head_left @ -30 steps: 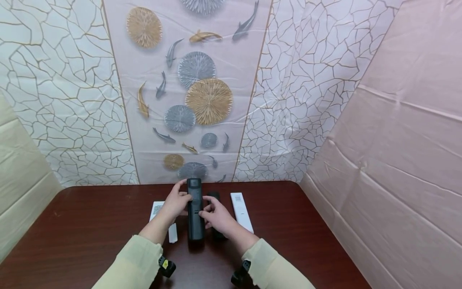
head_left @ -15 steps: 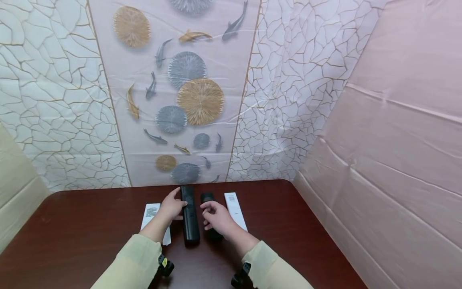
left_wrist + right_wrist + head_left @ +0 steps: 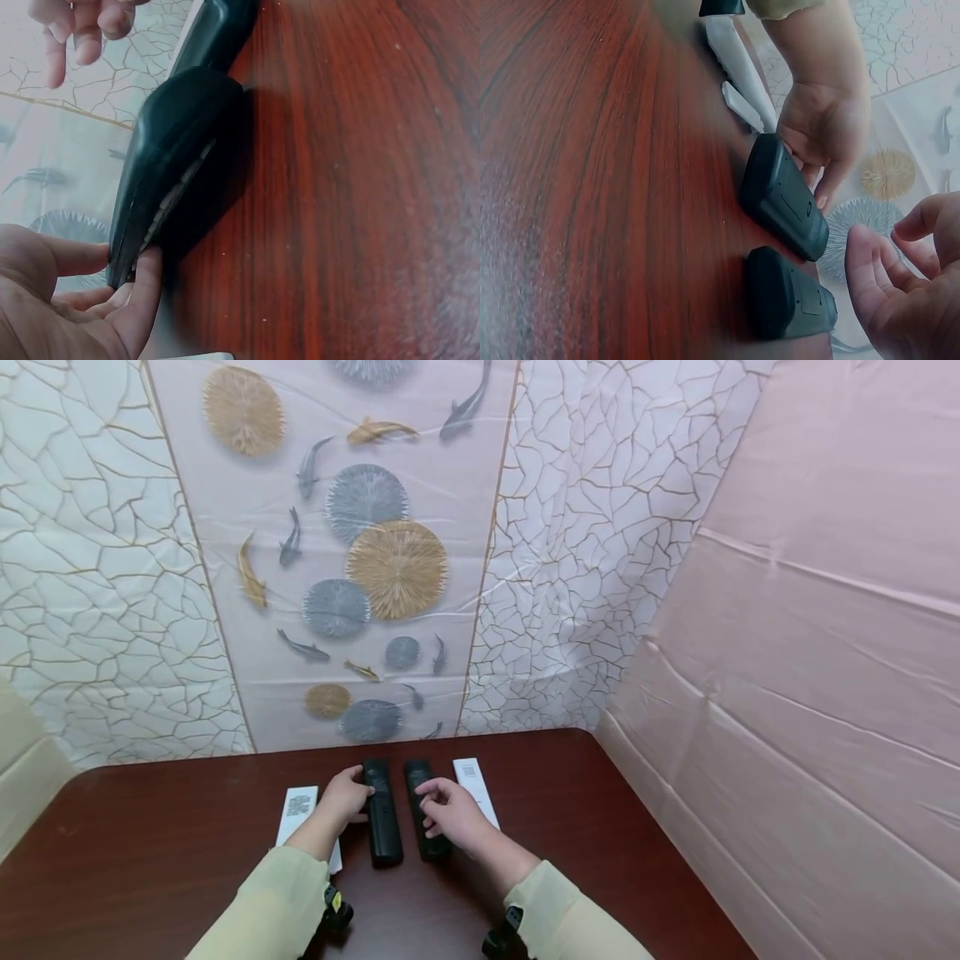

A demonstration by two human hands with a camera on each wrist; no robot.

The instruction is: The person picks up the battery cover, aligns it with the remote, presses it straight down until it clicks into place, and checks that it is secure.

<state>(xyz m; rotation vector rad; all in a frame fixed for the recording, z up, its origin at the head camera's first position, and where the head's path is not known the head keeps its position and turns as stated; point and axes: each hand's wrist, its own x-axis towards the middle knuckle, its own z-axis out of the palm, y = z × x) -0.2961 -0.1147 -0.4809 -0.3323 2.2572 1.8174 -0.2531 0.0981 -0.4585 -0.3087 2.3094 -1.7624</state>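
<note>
My left hand (image 3: pixel 341 800) pinches the far end of a black remote control (image 3: pixel 384 827), back side up. In the left wrist view, fingers reach under this remote (image 3: pixel 157 142), whose button side faces the table; it looks slightly tilted. A second black remote control (image 3: pixel 417 781) lies parallel on its right, also back side up. Over that one hovers my right hand (image 3: pixel 453 814), fingers loosely bent, holding nothing. The right wrist view shows a gap between the right hand (image 3: pixel 907 292) and both black remotes.
A white remote-like bar with a printed label (image 3: pixel 298 806) lies left, partly behind the left arm. Beside it is a small white piece (image 3: pixel 335 858). Another long white labelled bar (image 3: pixel 472 781) lies right. Patterned cloth (image 3: pixel 360 643) hangs behind the brown table (image 3: pixel 172 827).
The black remote has come down from both hands to the table beside the second one. My right hand has let go of it; the left still grips it. The head view has shifted right.
</note>
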